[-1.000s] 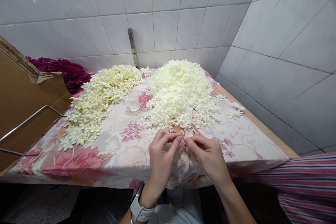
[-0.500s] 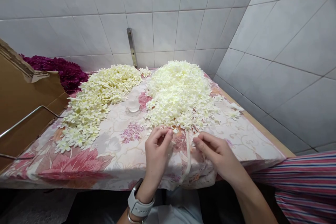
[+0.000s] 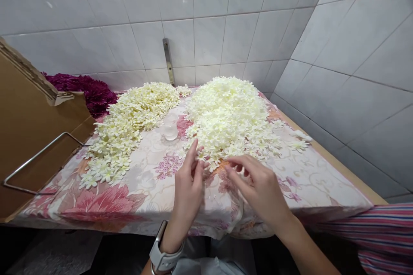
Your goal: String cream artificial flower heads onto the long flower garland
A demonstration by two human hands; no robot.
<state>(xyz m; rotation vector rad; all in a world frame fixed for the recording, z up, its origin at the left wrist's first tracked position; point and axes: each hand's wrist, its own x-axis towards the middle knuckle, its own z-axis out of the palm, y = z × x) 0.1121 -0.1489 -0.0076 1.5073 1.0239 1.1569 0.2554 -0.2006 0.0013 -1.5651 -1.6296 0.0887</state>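
Observation:
My left hand (image 3: 189,180) is at the near edge of a heap of white artificial flowers (image 3: 229,111). Its index finger points up, apart from the thumb, and a small white flower (image 3: 201,154) shows by the fingertips. To its right, my right hand (image 3: 254,182) is curled with thumb and index finger close together; whatever lies between them is too small to make out. A white cord (image 3: 238,219) runs down over the table's front edge, partly hidden behind my right hand. A pale watch (image 3: 166,251) is on my left wrist.
A cream flower heap (image 3: 138,111) spreads left of the white one, with dark purple flowers (image 3: 87,90) behind. A cardboard box (image 3: 41,133) with a metal wire handle (image 3: 35,161) stands at left. A clear round piece (image 3: 170,131) sits between heaps. Tiled walls (image 3: 209,36) close the back and right.
My left index finger has lifted and straightened out of its pinch. My right hand has moved slightly left, closer to the left hand, over the cord. The view has shifted slightly left.

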